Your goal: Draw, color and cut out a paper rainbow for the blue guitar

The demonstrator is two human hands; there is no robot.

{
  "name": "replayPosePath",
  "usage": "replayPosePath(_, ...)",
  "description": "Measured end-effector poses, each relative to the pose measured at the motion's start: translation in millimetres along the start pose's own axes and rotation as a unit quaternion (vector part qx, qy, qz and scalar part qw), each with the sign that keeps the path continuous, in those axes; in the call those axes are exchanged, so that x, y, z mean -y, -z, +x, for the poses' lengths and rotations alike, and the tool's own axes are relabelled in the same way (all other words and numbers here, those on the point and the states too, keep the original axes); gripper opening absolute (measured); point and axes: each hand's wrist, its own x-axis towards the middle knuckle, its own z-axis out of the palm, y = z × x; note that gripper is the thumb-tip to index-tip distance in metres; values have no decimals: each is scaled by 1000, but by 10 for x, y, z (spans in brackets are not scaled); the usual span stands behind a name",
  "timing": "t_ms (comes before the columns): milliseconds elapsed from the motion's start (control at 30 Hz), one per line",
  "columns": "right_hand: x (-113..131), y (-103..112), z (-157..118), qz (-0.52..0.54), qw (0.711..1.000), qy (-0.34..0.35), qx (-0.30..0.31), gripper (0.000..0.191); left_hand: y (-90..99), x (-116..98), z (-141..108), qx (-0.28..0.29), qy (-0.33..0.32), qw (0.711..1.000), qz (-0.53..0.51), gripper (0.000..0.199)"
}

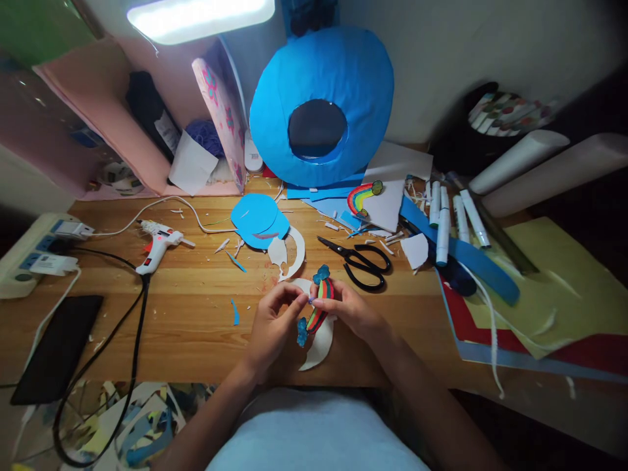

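Note:
My right hand (pixel 350 309) is closed on a rainbow cutout (pixel 321 304) with a blue cloud at each end, held above the table near its front edge. My left hand (pixel 275 320) meets it at the cutout's inner edge, thumb and finger pinched together. Whatever sits between those fingertips is too small to name. Under the hands lies a curved white paper scrap (pixel 320 347). Black scissors (pixel 360 261) rest just beyond my right hand. Farther off, a second rainbow cutout (pixel 362 198) with green clouds lies on white paper.
A big blue ring (pixel 363 98) stands at the back. Blue paper discs (pixel 255 219) and scraps lie mid-table. On the left are a glue gun (pixel 159 245), its black cord, a power strip (pixel 29 255) and a dark phone-like slab (pixel 59 347). Markers (pixel 443 226) and coloured sheets (pixel 544 281) cover the right.

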Motion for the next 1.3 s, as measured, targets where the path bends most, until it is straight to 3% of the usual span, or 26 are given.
replayPosePath(500,34,-3,-42,-7,999,26,44,22,-62,-103,-5,9,3,1000,13,28)
replayPosePath(833,-17,14,-6,-14,1000,-6,-23,26,53,-34,5,-19,-39,997,69,22)
replayPosePath(1033,-16,-14,9,0,999,-5,-48,29,152,-181,2,-22,-75,986,145,18)
replayPosePath(1300,3,-19,-3,-47,998,32,-29,30,202,-243,18,-10,-19,982,187,15)
